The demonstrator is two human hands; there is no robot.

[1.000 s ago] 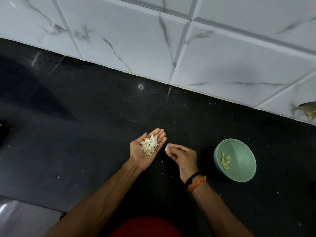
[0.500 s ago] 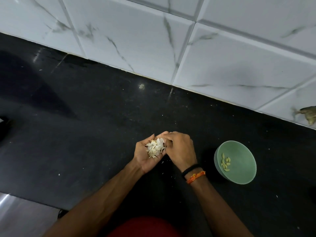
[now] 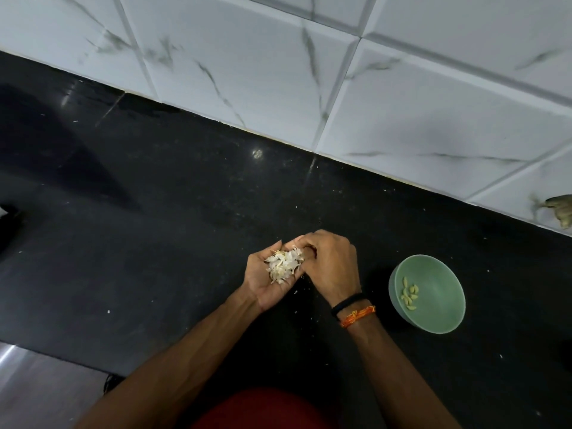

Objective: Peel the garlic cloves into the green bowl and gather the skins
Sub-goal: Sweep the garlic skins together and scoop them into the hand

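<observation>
My left hand point(image 3: 263, 280) is held palm up over the black counter, cupping a heap of white garlic skins point(image 3: 284, 264). My right hand point(image 3: 331, 264) lies back-up right beside it, fingers curled in against the heap and the left fingertips; what they pinch is hidden. The green bowl point(image 3: 439, 314) stands on the counter to the right of my right wrist, with several peeled garlic cloves point(image 3: 409, 295) lying against its left inner wall.
The black counter point(image 3: 154, 227) carries a few small white skin flecks around my hands. A white marble-tiled wall point(image 3: 309, 72) runs along the back. A steel edge point(image 3: 28, 385) shows at the lower left. A brownish object point(image 3: 561, 210) sits at the far right edge.
One second ago my right hand was apart from the left, pinching a skin. It has moved left onto the skin heap and my left fingers have curled up around it.
</observation>
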